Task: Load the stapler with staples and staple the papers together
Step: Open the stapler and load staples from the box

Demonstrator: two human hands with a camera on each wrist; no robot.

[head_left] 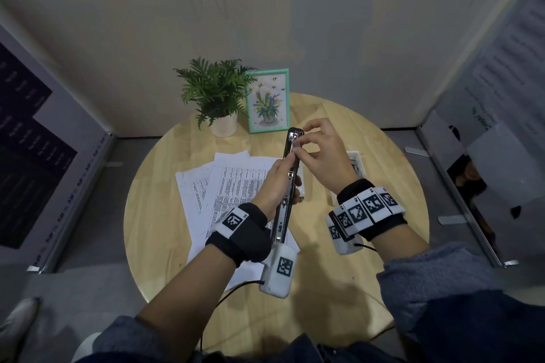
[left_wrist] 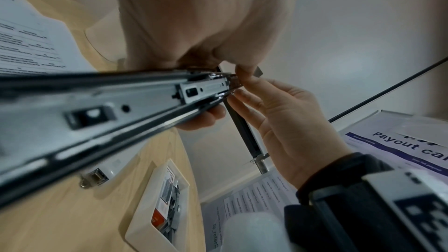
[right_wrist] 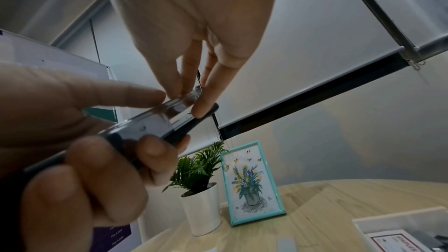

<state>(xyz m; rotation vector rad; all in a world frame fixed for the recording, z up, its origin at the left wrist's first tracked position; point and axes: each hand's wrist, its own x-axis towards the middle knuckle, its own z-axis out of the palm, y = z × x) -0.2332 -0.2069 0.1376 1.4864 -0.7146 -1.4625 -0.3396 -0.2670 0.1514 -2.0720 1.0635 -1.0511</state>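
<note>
The right hand's fingertips [head_left: 298, 148] pinch a short strip of staples [head_left: 295, 145] at the far end of the stapler's open magazine, thumb and forefinger closed on it while the other fingers fan loosely upward; the left hand [head_left: 275, 180] has its fingers curled round the middle of the long-reach stapler [head_left: 290, 169], thumb along one rail, and holds it raised off the table with its far end pointing away from the person. Below and to the left of those fingers lie the printed papers [head_left: 230, 186], loosely fanned and not squared, on the round wooden table [head_left: 339, 268]; just right of the right hand sits the white tray of staple boxes [left_wrist: 155, 204], near the table's right edge. Beyond the fingertips stand a potted fern [head_left: 216, 91] and a teal picture frame [head_left: 267, 101], close enough that the stapler's far tip could brush them if swung forward. The stapler looks like stiff steel, long and probably nose-heavy, so a mid-body hold as here seems the right balance point; its rails look smooth and may slip under a light hold. The staple strip is the delicate thing: light, brittle along its glued joints, best held by its sides and laid flat into the channel, since a tilt could snap it or jam it. Open room lies toward the person, over the near half of the table.
</note>
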